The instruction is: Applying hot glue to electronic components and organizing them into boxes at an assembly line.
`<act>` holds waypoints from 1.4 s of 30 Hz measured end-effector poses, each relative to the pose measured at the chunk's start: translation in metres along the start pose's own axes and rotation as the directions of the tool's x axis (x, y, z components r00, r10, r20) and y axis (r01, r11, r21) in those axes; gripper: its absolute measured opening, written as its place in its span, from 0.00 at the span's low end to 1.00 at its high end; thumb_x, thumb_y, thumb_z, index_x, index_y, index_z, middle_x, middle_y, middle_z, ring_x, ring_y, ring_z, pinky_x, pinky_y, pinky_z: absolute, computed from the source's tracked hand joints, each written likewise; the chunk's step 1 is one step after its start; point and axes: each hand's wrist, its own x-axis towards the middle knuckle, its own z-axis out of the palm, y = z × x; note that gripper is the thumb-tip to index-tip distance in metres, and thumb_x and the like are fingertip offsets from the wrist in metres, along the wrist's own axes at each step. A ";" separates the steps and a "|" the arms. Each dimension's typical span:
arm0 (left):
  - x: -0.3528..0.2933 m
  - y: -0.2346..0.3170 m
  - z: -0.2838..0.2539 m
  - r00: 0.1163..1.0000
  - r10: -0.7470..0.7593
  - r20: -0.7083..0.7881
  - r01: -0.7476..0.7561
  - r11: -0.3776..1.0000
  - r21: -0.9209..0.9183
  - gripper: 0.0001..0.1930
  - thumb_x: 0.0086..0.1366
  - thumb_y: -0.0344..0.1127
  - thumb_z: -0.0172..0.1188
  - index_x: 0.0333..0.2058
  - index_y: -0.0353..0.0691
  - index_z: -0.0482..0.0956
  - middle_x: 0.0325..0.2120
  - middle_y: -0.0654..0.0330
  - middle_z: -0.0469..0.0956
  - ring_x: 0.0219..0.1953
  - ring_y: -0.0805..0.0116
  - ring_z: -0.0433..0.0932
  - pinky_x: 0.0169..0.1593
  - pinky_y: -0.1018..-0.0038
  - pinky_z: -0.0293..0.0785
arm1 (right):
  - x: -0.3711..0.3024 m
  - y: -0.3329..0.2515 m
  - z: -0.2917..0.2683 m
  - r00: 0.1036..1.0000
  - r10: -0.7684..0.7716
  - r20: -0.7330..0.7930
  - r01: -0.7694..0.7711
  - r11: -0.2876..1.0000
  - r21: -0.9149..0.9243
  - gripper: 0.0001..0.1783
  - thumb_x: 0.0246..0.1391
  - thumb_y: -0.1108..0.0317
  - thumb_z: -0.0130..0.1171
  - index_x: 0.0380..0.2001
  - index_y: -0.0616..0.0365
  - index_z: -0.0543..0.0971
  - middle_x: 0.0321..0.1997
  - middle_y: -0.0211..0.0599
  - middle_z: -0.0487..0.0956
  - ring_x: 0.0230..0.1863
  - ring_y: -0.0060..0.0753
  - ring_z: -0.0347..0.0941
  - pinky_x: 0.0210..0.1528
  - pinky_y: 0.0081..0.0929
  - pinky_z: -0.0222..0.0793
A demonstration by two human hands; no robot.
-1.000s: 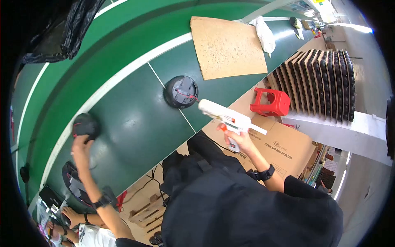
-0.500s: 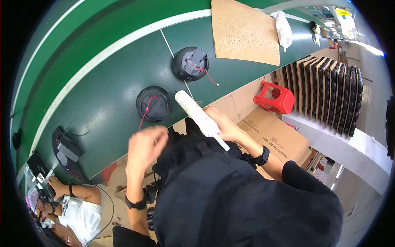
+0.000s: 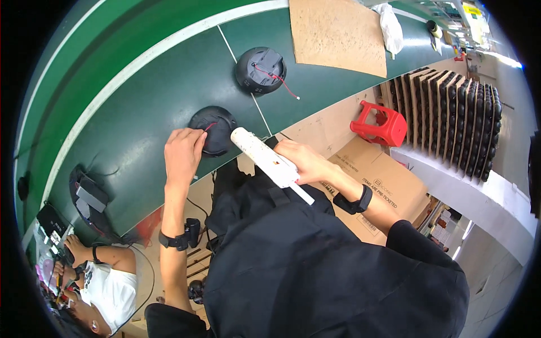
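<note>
My right hand [image 3: 301, 160] is wrapped round a white hot glue gun [image 3: 261, 156], its body stained and a white stick jutting from the back. The front end of the gun points at a round black housing [image 3: 222, 141] near the bench edge. At the left side of that housing, my left hand [image 3: 183, 151] has thumb and fingers pinched together on a red wire [image 3: 211, 126]. The hand hides part of the housing and most of the wire. Farther back sits a second round black housing [image 3: 260, 70] with its red wire lying loose toward the right.
A brown cardboard sheet [image 3: 338, 36] and a white bag [image 3: 390, 28] lie on the green bench [image 3: 141, 129]. Black parts [image 3: 90, 197] rest at left, near a co-worker [image 3: 110, 293]. To the right are a red stool [image 3: 380, 124], a carton [image 3: 383, 186] and stacked trays [image 3: 451, 121].
My left hand has moved up and left onto the red wire of the near housing, its fingers closing. The glue gun has shifted slightly left with my right hand.
</note>
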 end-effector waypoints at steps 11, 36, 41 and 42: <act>0.017 0.008 0.004 0.978 -0.145 0.148 0.176 0.958 -0.227 0.09 0.65 0.37 0.59 0.36 0.38 0.83 0.30 0.53 0.81 0.32 0.51 0.80 0.37 0.62 0.74 | -0.004 0.002 0.008 0.999 -0.007 0.043 0.013 0.989 -0.151 0.20 0.41 0.63 0.66 0.37 0.58 0.73 0.35 0.38 0.75 0.41 0.45 0.73 0.34 0.40 0.71; 0.023 0.008 -0.001 0.943 -0.187 0.275 0.311 0.791 -0.527 0.06 0.59 0.24 0.63 0.36 0.33 0.84 0.32 0.61 0.80 0.34 0.72 0.78 0.36 0.76 0.75 | 0.005 0.002 0.024 0.998 0.045 -0.038 -0.054 0.958 -0.282 0.22 0.39 0.59 0.69 0.37 0.57 0.75 0.30 0.38 0.76 0.36 0.48 0.75 0.31 0.42 0.70; 0.004 -0.001 0.001 0.918 -0.171 0.357 0.345 0.788 -0.509 0.07 0.58 0.21 0.63 0.36 0.32 0.84 0.34 0.59 0.80 0.35 0.71 0.79 0.38 0.76 0.76 | 0.005 -0.003 0.021 0.996 0.050 -0.074 -0.068 0.960 -0.273 0.21 0.40 0.59 0.69 0.36 0.57 0.76 0.28 0.39 0.75 0.32 0.47 0.74 0.29 0.42 0.68; 0.003 -0.003 0.003 0.905 -0.165 0.392 0.361 0.786 -0.501 0.07 0.58 0.22 0.63 0.36 0.32 0.84 0.33 0.58 0.80 0.35 0.70 0.79 0.38 0.75 0.76 | 0.007 -0.003 0.020 0.996 0.033 -0.081 -0.054 0.962 -0.268 0.20 0.40 0.59 0.69 0.35 0.56 0.76 0.27 0.39 0.75 0.31 0.47 0.74 0.29 0.42 0.68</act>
